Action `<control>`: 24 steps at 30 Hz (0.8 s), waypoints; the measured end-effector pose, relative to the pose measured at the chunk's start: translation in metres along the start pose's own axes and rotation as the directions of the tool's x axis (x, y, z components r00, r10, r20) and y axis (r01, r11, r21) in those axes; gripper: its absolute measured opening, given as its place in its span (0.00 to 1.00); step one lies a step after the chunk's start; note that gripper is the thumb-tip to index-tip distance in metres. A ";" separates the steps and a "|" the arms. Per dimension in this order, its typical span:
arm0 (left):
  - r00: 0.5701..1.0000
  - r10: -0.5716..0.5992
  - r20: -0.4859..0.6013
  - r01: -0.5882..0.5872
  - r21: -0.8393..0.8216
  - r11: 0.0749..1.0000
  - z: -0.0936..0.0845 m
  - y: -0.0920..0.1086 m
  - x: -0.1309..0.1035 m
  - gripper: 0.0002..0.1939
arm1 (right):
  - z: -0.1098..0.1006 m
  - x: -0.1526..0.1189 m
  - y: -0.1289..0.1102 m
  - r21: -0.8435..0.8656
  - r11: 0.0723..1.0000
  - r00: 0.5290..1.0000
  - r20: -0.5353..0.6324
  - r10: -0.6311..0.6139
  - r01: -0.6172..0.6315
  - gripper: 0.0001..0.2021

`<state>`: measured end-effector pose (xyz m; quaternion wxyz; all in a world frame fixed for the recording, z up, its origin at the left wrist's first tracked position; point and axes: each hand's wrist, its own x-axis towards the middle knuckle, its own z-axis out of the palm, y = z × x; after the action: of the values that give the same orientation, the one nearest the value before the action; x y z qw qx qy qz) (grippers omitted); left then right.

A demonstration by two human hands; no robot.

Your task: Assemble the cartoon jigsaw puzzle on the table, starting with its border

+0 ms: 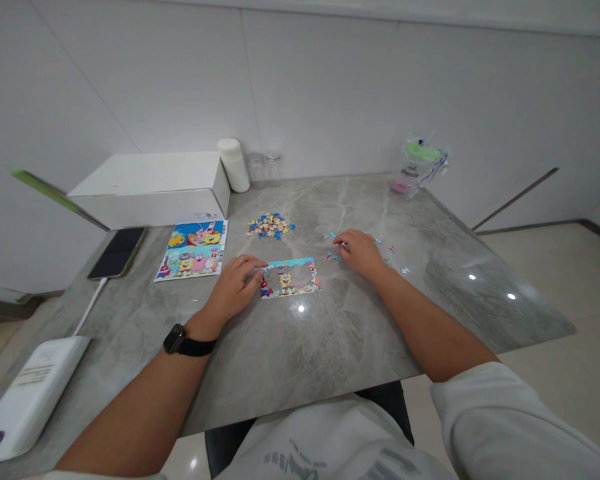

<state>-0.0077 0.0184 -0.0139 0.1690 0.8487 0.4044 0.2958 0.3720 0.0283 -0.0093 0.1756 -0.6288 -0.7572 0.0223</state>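
Observation:
A partly assembled jigsaw puzzle [314,291] with a colourful cartoon picture lies on the grey table, its border joined and grey gaps showing inside. My left hand [239,283] rests at the puzzle's left edge, fingers loosely stretched and touching it. To the right, my right hand [359,252] hovers low over scattered loose puzzle pieces [334,257], its fingers bent and thumb apart; I make out nothing held between them. More loose pieces [391,249] lie just beyond that hand. Behind the puzzle is a heap of puzzle pieces [271,225].
A printed cartoon picture sheet [195,250] lies left, before a white box [155,187]. A white bottle [234,165] and two clear glasses [273,167] stand behind. A plastic bag [415,167] sits back right. A phone [117,253] is cabled to a white power bank [33,393].

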 end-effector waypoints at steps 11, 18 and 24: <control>1.000 -0.006 0.001 0.006 0.014 1.000 -0.001 0.005 0.000 0.15 | -0.010 -0.004 -0.014 -0.060 0.998 0.989 0.151 0.003 0.006 0.11; 1.000 0.024 -0.006 -0.024 0.022 0.999 0.001 0.004 -0.001 0.15 | -0.006 -0.003 -0.022 -0.111 0.994 0.976 0.216 0.007 0.017 0.14; 1.000 0.019 0.003 -0.019 0.024 1.000 0.001 0.008 -0.001 0.14 | -0.012 0.014 -0.026 -0.052 0.999 0.958 0.285 0.023 -0.009 0.08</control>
<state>-0.0030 0.0124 -0.0105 0.1564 0.8549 0.3998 0.2913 0.3494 0.0338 0.0119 0.0486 -0.6294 -0.7697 0.0951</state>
